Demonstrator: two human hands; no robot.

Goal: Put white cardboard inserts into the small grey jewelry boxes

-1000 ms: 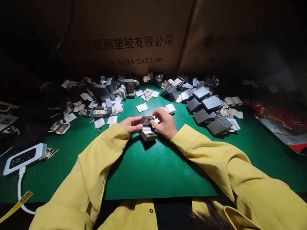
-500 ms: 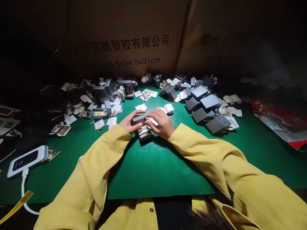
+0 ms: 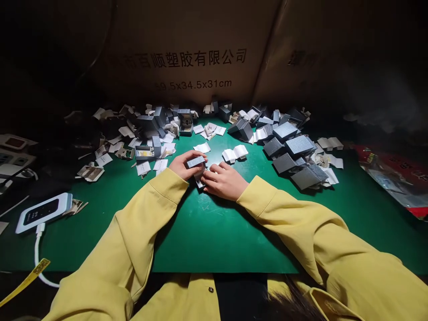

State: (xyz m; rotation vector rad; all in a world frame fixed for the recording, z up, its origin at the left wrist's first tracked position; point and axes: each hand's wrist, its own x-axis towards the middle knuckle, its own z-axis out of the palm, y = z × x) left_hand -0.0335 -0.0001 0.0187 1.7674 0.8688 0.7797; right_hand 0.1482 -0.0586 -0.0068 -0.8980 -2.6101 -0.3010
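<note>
Green mat (image 3: 207, 232), left hand (image 3: 182, 166) gripping grey lid (image 3: 195, 161), right hand (image 3: 224, 180) covering box base (image 3: 199, 182), grip unclear.

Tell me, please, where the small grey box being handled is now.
In the head view, the small grey box is near the middle of the green mat, held by the left hand, with the right hand just right of it.

A packing workshop is shown. At the far edge of the green mat (image 3: 217, 240), grey boxes (image 3: 297, 145) are heaped, with cartons (image 3: 194, 40) stood behind.
</note>
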